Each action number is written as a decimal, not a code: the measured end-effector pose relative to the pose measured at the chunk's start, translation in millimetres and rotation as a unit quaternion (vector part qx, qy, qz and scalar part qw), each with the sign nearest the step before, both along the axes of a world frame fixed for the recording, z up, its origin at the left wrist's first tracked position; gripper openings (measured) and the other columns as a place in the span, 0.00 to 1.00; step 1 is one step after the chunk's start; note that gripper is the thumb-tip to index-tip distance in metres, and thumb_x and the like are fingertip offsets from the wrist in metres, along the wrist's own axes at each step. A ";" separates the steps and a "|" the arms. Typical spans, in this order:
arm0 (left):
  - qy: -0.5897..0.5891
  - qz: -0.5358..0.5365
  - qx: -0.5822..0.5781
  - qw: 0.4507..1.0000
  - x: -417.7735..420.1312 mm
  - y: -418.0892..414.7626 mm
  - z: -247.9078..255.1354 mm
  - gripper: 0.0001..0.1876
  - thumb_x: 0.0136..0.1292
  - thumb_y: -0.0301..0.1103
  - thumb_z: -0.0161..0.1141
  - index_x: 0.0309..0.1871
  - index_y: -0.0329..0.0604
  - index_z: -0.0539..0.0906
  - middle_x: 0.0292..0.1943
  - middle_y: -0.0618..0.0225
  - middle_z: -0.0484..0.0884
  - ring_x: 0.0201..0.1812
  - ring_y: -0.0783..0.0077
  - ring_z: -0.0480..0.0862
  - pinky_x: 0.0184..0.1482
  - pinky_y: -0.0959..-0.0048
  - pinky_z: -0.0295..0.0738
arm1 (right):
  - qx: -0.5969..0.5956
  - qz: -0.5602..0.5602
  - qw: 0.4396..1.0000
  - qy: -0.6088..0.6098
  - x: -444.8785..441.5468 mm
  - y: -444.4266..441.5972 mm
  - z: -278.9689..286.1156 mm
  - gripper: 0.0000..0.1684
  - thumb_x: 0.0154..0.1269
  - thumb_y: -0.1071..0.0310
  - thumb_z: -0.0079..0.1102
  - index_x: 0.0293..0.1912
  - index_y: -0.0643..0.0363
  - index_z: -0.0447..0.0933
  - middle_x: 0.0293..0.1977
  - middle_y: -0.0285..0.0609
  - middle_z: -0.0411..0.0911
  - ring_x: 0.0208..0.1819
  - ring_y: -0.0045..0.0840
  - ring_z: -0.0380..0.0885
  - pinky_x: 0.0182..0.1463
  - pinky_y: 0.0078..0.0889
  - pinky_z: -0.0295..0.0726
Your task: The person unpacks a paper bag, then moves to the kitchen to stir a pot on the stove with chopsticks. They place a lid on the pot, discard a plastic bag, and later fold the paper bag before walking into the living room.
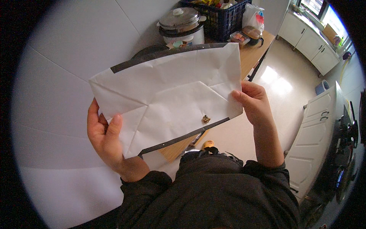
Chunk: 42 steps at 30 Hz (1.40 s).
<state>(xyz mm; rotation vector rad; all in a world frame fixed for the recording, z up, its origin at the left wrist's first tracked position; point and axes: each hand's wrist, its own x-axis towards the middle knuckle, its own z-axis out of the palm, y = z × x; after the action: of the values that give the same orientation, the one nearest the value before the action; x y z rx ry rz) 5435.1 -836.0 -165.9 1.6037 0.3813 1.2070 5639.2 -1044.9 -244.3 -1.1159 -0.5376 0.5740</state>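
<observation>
A creased white sheet, perhaps a flattened paper bag [174, 97], with dark strips along its upper and lower edges, is stretched between my hands in front of my torso. My left hand [110, 137] grips its left end, thumb on the near face and fingers behind. Its right edge is pinched between the thumb and fingers of my right hand [251, 101]. A small brown crumpled piece [206, 119] lies against the sheet near the lower edge, right of the middle. What is behind the sheet is mostly hidden.
Beyond the sheet, a wooden table [248, 61] bears a lidded pot [180, 21], a dark plastic crate [221, 24], a clear food container [239, 37] and a white plastic bag [253, 17]. White cabinets [311, 140] with a black cooktop [340, 160] stand at the right. A wall is at left.
</observation>
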 end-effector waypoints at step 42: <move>0.092 0.183 0.454 0.867 19.4 -10.7 -47.6 0.15 0.55 0.29 0.59 0.47 0.38 0.75 0.39 0.66 0.73 0.47 0.65 0.71 0.55 0.59 0.63 | -0.024 -0.068 0.997 0.042 19.3 -2.8 -49.5 0.10 0.61 0.70 0.54 0.40 0.66 0.77 0.29 0.33 0.77 0.29 0.12 0.72 0.33 0.15 0.71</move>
<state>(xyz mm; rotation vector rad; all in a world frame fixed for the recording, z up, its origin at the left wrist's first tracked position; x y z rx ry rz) 5454.5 -846.8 -213.6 2.5549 0.2437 1.6639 5658.5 -1047.8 -293.8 -1.1585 -0.3737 0.5161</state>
